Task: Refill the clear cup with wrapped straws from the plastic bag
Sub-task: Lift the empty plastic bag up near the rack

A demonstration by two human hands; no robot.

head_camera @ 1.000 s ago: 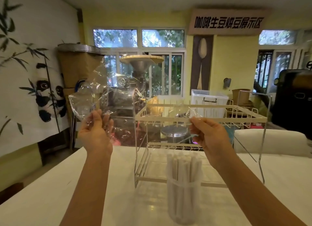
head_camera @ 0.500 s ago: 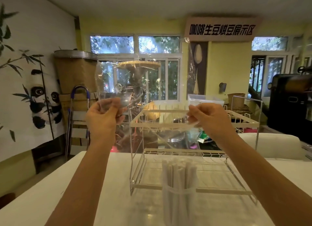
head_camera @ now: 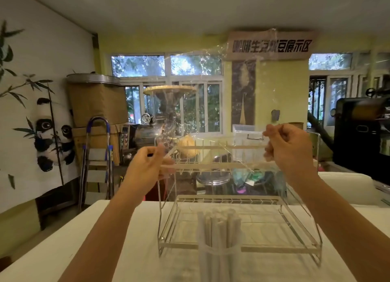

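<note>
Raised higher, 1 plastic bag stretches between 2 hands: left, right.

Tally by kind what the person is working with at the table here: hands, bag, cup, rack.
Hands: 2, left hand and right hand, each with a grip on the bag
Clear plastic bag: 1, empty
Clear cup: 1, full of wrapped straws
Wire rack: 1
Total: 5

Empty plastic bag held aloft, clear cup packed with upright wrapped straws
</note>
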